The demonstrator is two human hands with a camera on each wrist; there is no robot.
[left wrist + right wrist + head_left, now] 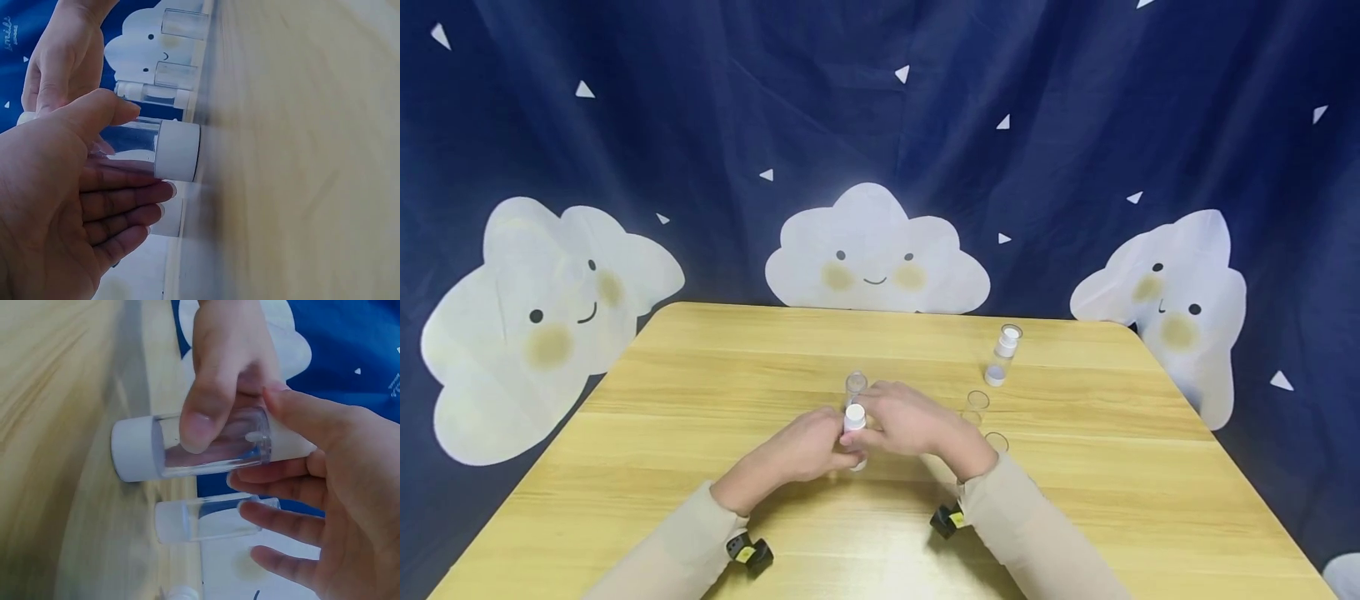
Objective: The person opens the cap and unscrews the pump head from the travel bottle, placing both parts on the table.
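Observation:
A small clear bottle with a white base (178, 150) and a white top (854, 416) stands upright on the table between the two hands. My left hand (808, 446) grips its clear body (178, 462), thumb on one side and fingers around the other. The right hand (904, 419) pinches the white top between thumb and index finger, its other fingers spread loosely. Just behind is a second clear bottle (219, 519) with a white base, partly hidden by the hands in the head view.
Farther back on the right stands another bottle (996, 375) with a white base and a clear cover. Two clear open cylinders stand right of the right hand, a farther cylinder (976, 404) and a nearer cylinder (997, 440) partly hidden by the wrist. A dark blue curtain (722, 108) hangs behind the table.

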